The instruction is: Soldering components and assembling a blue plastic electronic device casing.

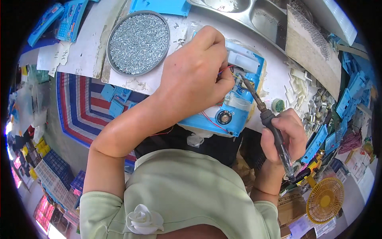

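Observation:
My right hand [288, 135] is wrapped round the dark handle of a soldering iron [273, 126]. Its metal tip reaches up and left into an open blue plastic casing [217, 122]. Over the casing, my left hand [199, 65] is closed in a pinch; thin red and dark wires [226, 69] show at its fingertips, close to the iron's tip. A small round speaker [224, 117] sits in the casing's near part, with a red wire running beside it. A whitish block [242, 61] lies in its far part. My left hand and forearm hide the casing's left side.
A round tray of small metal screws [139, 43] stands at the left. A steel compartment tray [264, 20] and a board with small springs [314, 47] lie far right. White plastic pieces [296, 89], a small green-filled pot [278, 105] and blue casings [352, 93] are at the right.

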The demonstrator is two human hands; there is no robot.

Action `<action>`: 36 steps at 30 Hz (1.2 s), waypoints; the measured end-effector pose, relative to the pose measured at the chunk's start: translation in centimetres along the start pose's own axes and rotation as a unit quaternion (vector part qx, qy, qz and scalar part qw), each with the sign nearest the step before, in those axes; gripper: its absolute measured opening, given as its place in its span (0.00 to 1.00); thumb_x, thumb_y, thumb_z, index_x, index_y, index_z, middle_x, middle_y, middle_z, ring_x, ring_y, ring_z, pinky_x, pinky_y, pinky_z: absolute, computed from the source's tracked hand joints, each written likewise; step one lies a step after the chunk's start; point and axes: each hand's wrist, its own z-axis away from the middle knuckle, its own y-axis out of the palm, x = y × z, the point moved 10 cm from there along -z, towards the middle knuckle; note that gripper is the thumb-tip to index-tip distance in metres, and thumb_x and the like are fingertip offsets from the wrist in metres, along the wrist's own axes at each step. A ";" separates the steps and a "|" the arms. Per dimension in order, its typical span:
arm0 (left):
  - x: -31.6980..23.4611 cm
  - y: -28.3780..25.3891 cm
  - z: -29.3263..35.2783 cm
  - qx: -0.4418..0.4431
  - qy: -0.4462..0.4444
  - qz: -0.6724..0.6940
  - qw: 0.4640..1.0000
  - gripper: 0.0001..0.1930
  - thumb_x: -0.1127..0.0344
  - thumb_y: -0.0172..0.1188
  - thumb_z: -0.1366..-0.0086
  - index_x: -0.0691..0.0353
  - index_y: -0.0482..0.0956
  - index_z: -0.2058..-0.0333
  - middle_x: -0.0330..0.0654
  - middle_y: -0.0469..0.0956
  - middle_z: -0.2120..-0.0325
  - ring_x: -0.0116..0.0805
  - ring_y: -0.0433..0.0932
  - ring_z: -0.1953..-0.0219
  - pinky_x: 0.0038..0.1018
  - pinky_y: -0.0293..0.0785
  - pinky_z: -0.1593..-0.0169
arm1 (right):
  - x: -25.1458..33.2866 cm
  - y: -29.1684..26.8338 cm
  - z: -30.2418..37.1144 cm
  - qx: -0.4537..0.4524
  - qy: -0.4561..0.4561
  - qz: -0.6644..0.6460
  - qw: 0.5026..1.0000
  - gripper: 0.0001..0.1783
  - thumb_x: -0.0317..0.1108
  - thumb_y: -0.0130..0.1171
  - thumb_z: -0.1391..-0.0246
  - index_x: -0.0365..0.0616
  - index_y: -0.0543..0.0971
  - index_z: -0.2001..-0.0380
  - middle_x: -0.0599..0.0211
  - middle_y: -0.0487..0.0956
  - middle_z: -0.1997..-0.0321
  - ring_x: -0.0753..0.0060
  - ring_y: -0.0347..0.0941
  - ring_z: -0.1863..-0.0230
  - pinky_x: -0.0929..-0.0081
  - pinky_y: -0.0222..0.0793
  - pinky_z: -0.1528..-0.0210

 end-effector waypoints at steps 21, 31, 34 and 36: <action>-0.1 -0.1 -0.1 0.015 -0.002 0.006 1.000 0.07 0.76 0.68 0.50 0.65 0.77 0.75 0.42 0.74 0.65 0.34 0.77 0.74 0.27 0.75 0.70 | -0.3 -0.4 0.4 -0.009 -0.001 -0.003 1.000 0.17 0.25 0.72 0.53 0.39 0.77 0.60 0.64 0.75 0.80 0.66 0.68 0.80 0.72 0.62 0.77; 0.1 -0.1 0.0 0.019 -0.010 0.019 1.000 0.07 0.77 0.67 0.49 0.65 0.77 0.74 0.42 0.74 0.64 0.33 0.77 0.75 0.27 0.74 0.71 | -0.4 -0.4 0.5 -0.027 -0.001 -0.005 1.000 0.17 0.25 0.72 0.53 0.39 0.77 0.60 0.64 0.75 0.80 0.66 0.67 0.81 0.72 0.62 0.76; -0.1 -0.1 0.0 0.017 0.000 0.014 1.000 0.07 0.77 0.67 0.49 0.65 0.76 0.74 0.42 0.74 0.64 0.33 0.77 0.74 0.27 0.74 0.71 | -0.3 -0.6 0.6 -0.032 0.001 -0.009 0.999 0.17 0.25 0.72 0.53 0.39 0.77 0.60 0.63 0.75 0.79 0.66 0.67 0.80 0.72 0.62 0.76; -0.1 -0.1 0.0 0.018 0.005 0.011 1.000 0.07 0.77 0.67 0.49 0.64 0.77 0.73 0.43 0.74 0.63 0.34 0.77 0.73 0.28 0.74 0.70 | -0.2 -1.0 0.6 -0.037 -0.001 -0.008 0.999 0.17 0.24 0.71 0.53 0.38 0.77 0.60 0.63 0.76 0.78 0.66 0.68 0.79 0.72 0.62 0.75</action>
